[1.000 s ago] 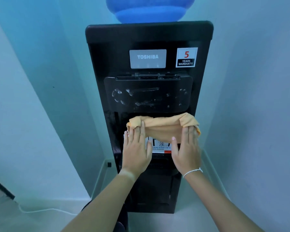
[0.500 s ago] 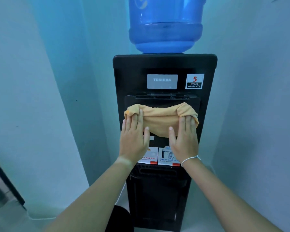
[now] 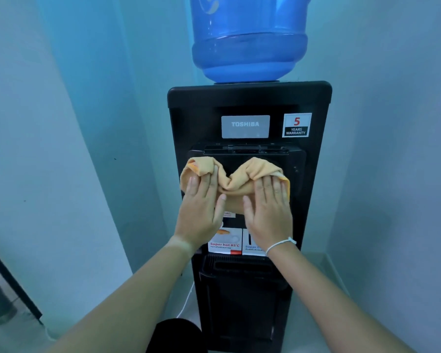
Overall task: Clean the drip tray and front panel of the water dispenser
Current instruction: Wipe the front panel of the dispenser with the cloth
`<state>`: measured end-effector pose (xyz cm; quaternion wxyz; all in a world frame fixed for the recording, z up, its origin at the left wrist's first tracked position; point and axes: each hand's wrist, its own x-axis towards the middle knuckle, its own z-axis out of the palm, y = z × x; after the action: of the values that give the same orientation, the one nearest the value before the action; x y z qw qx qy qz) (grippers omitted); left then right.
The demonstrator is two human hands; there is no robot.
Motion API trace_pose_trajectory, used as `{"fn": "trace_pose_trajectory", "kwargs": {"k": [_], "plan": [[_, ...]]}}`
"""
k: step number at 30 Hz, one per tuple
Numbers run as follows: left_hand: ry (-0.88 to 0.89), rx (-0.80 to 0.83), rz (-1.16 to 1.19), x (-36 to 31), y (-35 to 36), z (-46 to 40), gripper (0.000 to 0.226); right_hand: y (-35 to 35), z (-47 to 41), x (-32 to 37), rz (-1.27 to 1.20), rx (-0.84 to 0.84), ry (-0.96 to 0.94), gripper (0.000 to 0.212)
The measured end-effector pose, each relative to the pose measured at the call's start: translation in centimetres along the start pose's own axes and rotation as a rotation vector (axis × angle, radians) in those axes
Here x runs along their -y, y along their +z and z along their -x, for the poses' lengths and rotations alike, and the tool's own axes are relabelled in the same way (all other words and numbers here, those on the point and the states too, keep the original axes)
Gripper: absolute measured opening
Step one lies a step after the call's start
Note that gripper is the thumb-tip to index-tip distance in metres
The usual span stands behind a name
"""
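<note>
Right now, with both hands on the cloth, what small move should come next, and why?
Probably slide the cloth up a little. Both the left hand and right hand press it flat on the front panel, and the strip above it, below the Toshiba badge, is uncovered.

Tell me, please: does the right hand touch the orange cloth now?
Touching. The head view shows the right hand laid flat on the orange cloth, its fingers overlapping the fabric, no gap visible.
</note>
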<state>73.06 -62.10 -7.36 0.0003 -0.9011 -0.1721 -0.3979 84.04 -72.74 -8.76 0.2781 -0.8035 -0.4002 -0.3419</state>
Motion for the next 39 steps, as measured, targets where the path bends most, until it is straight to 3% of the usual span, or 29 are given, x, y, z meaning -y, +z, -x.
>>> {"fn": "trace_pose_trajectory", "kwargs": {"k": [6,12,18,21,24,27,32,39], "plan": [[0.120,-0.012,-0.079,-4.5,2.0,-1.7,0.057,-2.1,-0.4,-3.9,-0.182,0.004,0.201,0.068],[0.036,-0.150,-0.145,-4.4,1.6,-3.9,0.058,-3.0,-3.2,-3.6,-0.312,-0.118,0.168,0.064],[-0.061,-0.205,-0.149,-2.9,0.2,-4.7,0.060,-2.9,-5.6,-1.5,-0.064,-0.237,0.025,0.039],[-0.054,-0.206,-0.133,-1.5,-0.8,-4.8,0.057,-3.4,-6.9,0.0,-0.043,-0.169,-0.036,0.033],[-0.024,-0.181,-0.063,-0.1,-2.8,-6.0,0.043,-4.1,-8.5,2.4,-0.058,-0.001,-0.080,0.043],[-0.129,-0.095,0.082,0.6,-4.5,-7.3,0.028,-4.2,-9.4,3.7,-0.060,0.096,-0.112,0.035],[0.010,-0.054,0.034,0.0,-4.8,-7.8,0.023,-5.7,-9.1,2.2,-0.073,0.090,-0.082,0.033],[0.155,0.003,-0.080,-3.3,-3.1,-9.0,0.038,-7.3,-8.3,-3.2,-0.099,0.085,0.118,0.032]]}}
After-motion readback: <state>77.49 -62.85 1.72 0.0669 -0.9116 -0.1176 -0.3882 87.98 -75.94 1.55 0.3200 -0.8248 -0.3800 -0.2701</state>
